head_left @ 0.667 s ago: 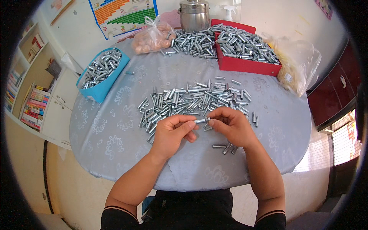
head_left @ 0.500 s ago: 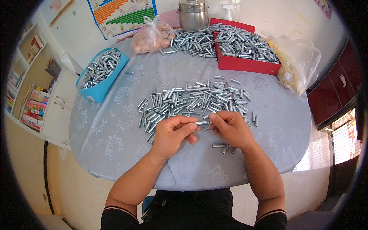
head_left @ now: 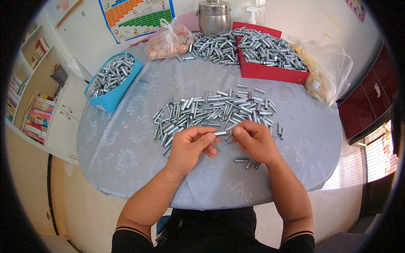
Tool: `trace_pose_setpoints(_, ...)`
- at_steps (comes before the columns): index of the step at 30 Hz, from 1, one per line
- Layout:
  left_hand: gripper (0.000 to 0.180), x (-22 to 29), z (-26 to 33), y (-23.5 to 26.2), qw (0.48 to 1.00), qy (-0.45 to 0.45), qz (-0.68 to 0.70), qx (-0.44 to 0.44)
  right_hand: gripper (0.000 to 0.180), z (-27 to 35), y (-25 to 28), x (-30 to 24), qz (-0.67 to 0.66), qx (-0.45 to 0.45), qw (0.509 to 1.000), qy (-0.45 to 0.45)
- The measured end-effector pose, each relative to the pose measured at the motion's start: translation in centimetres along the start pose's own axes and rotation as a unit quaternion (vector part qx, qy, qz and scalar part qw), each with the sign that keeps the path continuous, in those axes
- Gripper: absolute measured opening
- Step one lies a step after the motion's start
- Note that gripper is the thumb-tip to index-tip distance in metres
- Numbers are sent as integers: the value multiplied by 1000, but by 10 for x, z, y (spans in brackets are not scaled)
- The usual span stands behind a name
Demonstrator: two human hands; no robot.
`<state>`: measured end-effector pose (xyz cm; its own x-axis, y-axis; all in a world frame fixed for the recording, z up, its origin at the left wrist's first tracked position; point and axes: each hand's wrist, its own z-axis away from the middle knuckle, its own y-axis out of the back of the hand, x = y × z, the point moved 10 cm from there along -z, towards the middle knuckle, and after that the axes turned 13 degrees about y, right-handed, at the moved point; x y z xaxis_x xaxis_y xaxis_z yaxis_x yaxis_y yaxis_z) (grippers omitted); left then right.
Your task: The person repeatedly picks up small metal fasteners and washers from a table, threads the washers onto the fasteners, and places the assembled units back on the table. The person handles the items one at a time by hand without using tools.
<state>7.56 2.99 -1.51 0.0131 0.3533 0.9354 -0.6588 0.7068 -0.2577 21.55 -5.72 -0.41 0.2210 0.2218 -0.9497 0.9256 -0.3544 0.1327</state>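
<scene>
Your table (head_left: 308,177) has a rounded edge that curves around the loose pile (head_left: 211,107) on its left, near and right sides. Between the pile and the near edge you have a broad stretch of cloth, with your forearms reaching over it. To the pile's left and right, more open cloth runs out to the curved sides. Just off the pile's near right side, a few loose cylinders (head_left: 248,162) lie close to your right wrist.

At the pile's near side, your left hand (head_left: 190,147) pinches a metal cylinder (head_left: 220,133) between thumb and fingers. Your right hand (head_left: 257,141) is curled at that cylinder's right end, thumb and fingers drawn in; you cannot tell whether they grip anything.

The pile is shiny, silvery metal, mostly smooth, short tubes. The grey cloth beneath has a satiny, flowered pattern. Beyond the pile to its left stands a rounded blue box (head_left: 114,99) full of similar pieces; beyond it to the right, a straight-sided red box (head_left: 274,73) is heaped with more, beside a crinkled clear plastic bag (head_left: 329,76).
</scene>
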Motion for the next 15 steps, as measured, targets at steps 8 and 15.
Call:
trace_pose_setpoints(8,20,-1,0,0,1000,2,3,-7,18,1,0,3,35,-29,999,-26)
trace_pose_setpoints(15,20,0,1,0,1000,0,11,-14,15,0,-1,-1,27,-23,999,-10)
